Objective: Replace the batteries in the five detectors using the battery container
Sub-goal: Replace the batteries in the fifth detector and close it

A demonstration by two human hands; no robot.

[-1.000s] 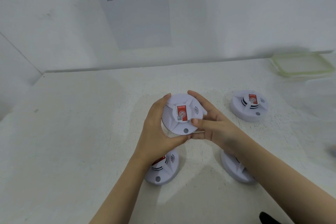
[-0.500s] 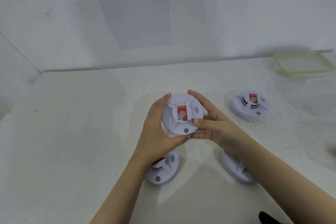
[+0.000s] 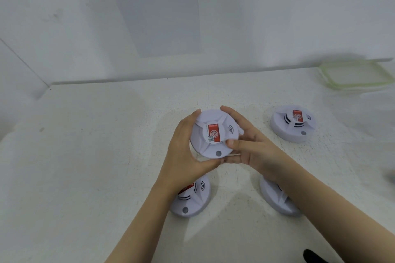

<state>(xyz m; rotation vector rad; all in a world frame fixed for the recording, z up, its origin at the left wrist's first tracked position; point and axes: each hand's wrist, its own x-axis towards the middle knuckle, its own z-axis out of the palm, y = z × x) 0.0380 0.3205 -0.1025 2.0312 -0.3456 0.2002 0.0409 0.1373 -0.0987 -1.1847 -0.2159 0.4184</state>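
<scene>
The person holds one white smoke detector point(image 3: 213, 134) up over the middle of the table point(image 3: 85, 156). The left hand point(image 3: 183, 156) curls round its 9 o'clock side. The right hand point(image 3: 250, 147) grips its 3 o'clock side, thumb on top. This looks like the opening step: next, the hands likely need to twist it apart to reach the battery. From it, other detectors sit at 2 o'clock point(image 3: 292, 124), 7 o'clock point(image 3: 192, 198) and 5 o'clock point(image 3: 275, 198). A green-rimmed container point(image 3: 354, 74) waits at 2 o'clock, farther off.

Bright, soft shadows; edges blurred, wide-angle warp.
</scene>
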